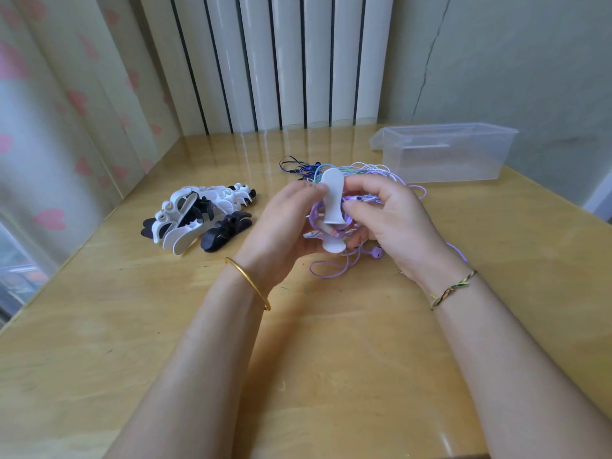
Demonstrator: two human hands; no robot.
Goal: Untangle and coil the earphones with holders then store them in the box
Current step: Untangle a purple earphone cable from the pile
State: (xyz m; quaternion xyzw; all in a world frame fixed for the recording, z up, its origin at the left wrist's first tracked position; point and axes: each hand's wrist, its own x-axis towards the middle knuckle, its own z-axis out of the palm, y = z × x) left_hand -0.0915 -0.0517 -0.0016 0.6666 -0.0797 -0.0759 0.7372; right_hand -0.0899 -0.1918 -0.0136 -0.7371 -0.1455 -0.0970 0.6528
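Observation:
A white holder [332, 197] stands upright between my hands, above the middle of the table. Purple earphone cord [318, 217] is coiled around its waist, and a purple earbud [376, 252] with loose cord hangs below. My left hand [287, 226] grips the holder and coil from the left and underneath. My right hand [385, 215] pinches the cord against the holder from the right. Behind my hands lies a tangle of other earphones [309, 168] in dark blue, green and white. A clear plastic box [443, 154] stands open at the back right.
A pile of white and black holders [198, 215] lies on the wooden table [165, 326] to the left of my hands. A curtain hangs along the left edge and a white radiator stands behind the table.

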